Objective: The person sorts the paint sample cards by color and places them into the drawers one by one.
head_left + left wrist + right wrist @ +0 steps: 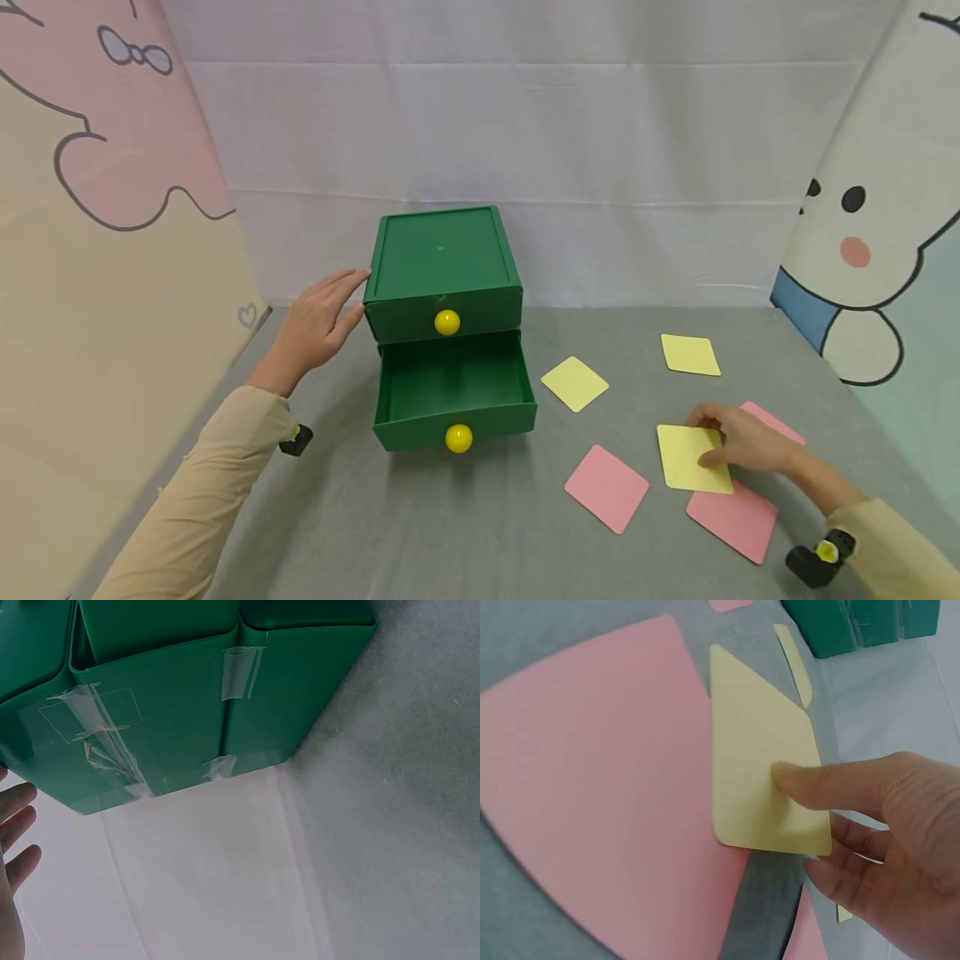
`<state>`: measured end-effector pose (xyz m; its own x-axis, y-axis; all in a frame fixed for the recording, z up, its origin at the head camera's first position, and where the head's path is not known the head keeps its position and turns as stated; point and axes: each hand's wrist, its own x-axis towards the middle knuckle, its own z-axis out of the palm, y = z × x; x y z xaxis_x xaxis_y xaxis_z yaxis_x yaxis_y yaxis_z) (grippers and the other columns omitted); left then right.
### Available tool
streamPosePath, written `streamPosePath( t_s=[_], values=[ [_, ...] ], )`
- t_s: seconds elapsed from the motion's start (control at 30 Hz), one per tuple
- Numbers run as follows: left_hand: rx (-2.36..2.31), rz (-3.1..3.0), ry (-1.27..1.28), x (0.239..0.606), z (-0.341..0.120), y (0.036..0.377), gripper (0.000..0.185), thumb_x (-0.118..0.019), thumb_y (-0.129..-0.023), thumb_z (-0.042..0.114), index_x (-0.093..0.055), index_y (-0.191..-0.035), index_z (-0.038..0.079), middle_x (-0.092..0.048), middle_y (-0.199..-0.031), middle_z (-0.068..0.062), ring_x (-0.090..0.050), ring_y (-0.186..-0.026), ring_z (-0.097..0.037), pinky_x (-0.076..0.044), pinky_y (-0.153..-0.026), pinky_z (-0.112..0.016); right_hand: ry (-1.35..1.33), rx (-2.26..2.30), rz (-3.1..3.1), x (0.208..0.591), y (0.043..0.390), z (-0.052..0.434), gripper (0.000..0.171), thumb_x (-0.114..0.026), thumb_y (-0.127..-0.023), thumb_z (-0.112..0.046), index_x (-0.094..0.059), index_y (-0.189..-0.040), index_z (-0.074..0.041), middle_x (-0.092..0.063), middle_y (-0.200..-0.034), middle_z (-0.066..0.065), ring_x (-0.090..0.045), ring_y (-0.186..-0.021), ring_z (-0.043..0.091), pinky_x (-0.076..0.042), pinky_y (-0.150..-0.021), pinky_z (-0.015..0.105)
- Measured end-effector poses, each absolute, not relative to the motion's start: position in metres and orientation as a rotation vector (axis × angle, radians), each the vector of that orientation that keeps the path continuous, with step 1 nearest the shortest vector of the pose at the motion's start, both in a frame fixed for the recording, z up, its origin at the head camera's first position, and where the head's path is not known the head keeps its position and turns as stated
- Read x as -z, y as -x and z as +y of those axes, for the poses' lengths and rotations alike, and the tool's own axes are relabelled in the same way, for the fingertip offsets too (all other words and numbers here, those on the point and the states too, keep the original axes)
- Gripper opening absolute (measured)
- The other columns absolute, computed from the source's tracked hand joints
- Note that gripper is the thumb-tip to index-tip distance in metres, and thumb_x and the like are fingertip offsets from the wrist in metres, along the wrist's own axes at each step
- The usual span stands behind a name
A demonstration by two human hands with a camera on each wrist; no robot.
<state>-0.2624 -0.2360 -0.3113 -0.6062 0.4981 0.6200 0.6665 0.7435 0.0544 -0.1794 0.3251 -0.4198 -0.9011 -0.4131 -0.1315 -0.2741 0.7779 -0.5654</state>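
Right hand [742,440] pinching yellow card [692,459]; left hand [318,321] against green drawer box [444,271]

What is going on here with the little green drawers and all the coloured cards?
A person sits at a grey table. Their left hand rests flat against the side of a small green drawer box, whose bottom drawer is pulled open and looks empty. Their right hand pinches a yellow card, lifting it over a pink card. Two other yellow cards and two other pink cards lie on the table.
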Motion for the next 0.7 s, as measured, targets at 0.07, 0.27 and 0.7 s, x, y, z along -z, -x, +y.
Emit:
streamPosePath(
  t_s=[0.07, 0.27, 0.7],
  values=[
    [0.376, -2.352, 0.874, 0.311, -0.236, 0.263, 0.049, -0.039, -0.097, 0.034, -0.048, -0.129, -0.003, -0.052, -0.125, -0.022, -0.045, -0.118, -0.035, -0.036, -0.097, -0.051, 0.531, 0.834, 2.7, 0.419, 0.183, 0.327, 0.032, -0.075, -0.071, -0.012, -0.059, -0.097, -0.002, -0.056, -0.089, 0.0, -0.049, -0.08, 0.012, -0.045, -0.067, 0.025],
    [0.38, -2.363, 0.871, 0.311, -0.236, 0.262, 0.051, -0.037, -0.097, 0.036, -0.047, -0.13, -0.002, -0.051, -0.126, -0.021, -0.044, -0.119, -0.035, -0.036, -0.097, -0.051, 0.655, 0.908, 2.611, 0.412, 0.193, 0.336, 0.019, -0.065, -0.078, -0.001, -0.062, -0.097, -0.001, -0.058, -0.088, 0.001, -0.049, -0.076, 0.005, -0.047, -0.064, 0.021],
    [0.378, -2.364, 0.872, 0.312, -0.236, 0.264, 0.052, -0.037, -0.097, 0.036, -0.047, -0.129, -0.003, -0.052, -0.126, -0.021, -0.044, -0.119, -0.035, -0.036, -0.097, -0.051, 0.656, 1.098, 2.425, 0.368, 0.21, 0.325, 0.021, -0.05, -0.084, 0.007, -0.061, -0.103, 0.007, -0.061, -0.101, 0.014, -0.054, -0.083, 0.005, -0.052, -0.067, 0.026]
  ],
)
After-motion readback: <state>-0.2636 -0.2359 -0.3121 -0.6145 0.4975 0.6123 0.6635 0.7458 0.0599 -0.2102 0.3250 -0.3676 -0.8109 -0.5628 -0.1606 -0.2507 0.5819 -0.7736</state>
